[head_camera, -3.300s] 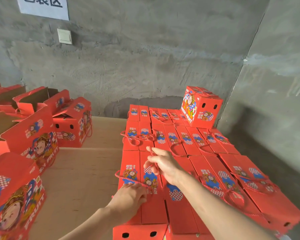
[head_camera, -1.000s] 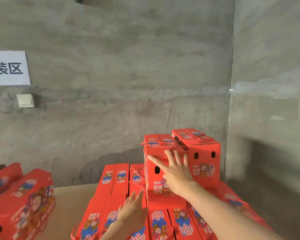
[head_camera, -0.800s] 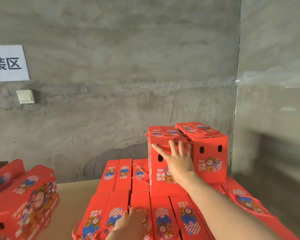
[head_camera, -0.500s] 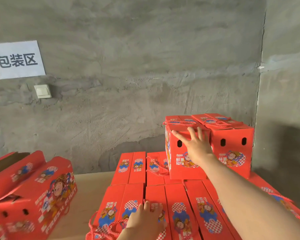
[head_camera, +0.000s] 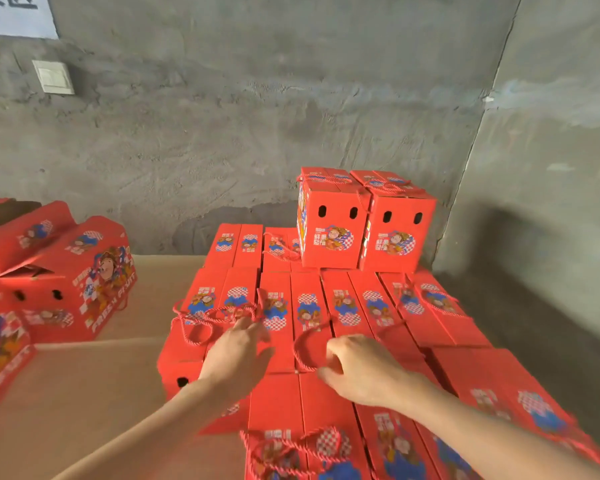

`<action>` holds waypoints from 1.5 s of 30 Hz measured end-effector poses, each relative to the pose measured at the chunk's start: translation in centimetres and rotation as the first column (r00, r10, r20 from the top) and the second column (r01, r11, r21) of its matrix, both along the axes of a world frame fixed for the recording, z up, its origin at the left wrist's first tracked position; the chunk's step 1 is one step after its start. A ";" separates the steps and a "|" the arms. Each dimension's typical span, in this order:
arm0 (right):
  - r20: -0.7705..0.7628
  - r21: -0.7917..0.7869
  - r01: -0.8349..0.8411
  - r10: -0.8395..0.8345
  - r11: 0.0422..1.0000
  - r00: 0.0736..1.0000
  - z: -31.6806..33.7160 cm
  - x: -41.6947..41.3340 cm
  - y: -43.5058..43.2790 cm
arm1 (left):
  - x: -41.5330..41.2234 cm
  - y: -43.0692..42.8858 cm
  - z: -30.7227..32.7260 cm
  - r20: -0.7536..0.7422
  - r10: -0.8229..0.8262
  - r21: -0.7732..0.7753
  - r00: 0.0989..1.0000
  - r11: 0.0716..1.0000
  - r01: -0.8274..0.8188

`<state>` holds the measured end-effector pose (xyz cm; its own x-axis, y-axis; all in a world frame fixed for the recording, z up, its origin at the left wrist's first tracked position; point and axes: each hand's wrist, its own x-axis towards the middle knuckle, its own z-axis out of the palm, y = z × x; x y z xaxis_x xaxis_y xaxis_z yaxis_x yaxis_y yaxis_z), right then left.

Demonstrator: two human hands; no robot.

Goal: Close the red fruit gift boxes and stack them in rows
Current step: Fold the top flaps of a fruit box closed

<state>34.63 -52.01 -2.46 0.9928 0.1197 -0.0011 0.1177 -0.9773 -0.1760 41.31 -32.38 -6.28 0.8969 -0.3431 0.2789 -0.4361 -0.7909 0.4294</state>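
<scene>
The right hand [head_camera: 357,370] pinched a red twisted-cord handle [head_camera: 296,348] atop the closed red cardboard gift boxes [head_camera: 340,282] (bottom layer). The left hand [head_camera: 236,355] lay flat alongside, fingers straight.

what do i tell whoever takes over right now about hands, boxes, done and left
Left hand: flat on the bottom layer, fingers straight.
Right hand: pinches a rope handle on that layer.
Done: bottom layer closed, in rows; second layer begun at back right with left upper box and right upper box.
Left: close the open-flapped box on the left, stack it and its neighbours.
</scene>
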 end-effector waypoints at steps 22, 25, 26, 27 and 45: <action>-0.510 0.383 0.316 -0.087 0.868 0.856 0.6 -12.3 4.4 | -13.3 2.6 -3.2 -0.213 0.091 -0.042 0.973 0.994 -0.103; -0.609 0.464 0.358 -0.002 0.810 0.793 1.4 -13.2 5.2 | -14.5 1.8 -2.1 -0.335 -0.012 -0.401 0.942 0.907 -0.131; -0.597 0.541 0.363 0.042 0.759 0.801 1.7 -13.2 5.7 | -14.8 1.4 -1.0 -0.392 -0.082 -0.564 0.916 0.809 -0.168; -0.560 0.634 0.372 0.071 0.679 0.826 2.2 -13.2 6.1 | -15.0 1.0 0.5 -0.411 -0.152 -0.705 0.899 0.678 -0.208; -0.467 0.817 0.501 -0.180 0.287 0.865 10.5 -10.0 9.4 | -15.4 5.4 -0.9 -0.049 -0.223 -0.268 0.974 0.942 0.202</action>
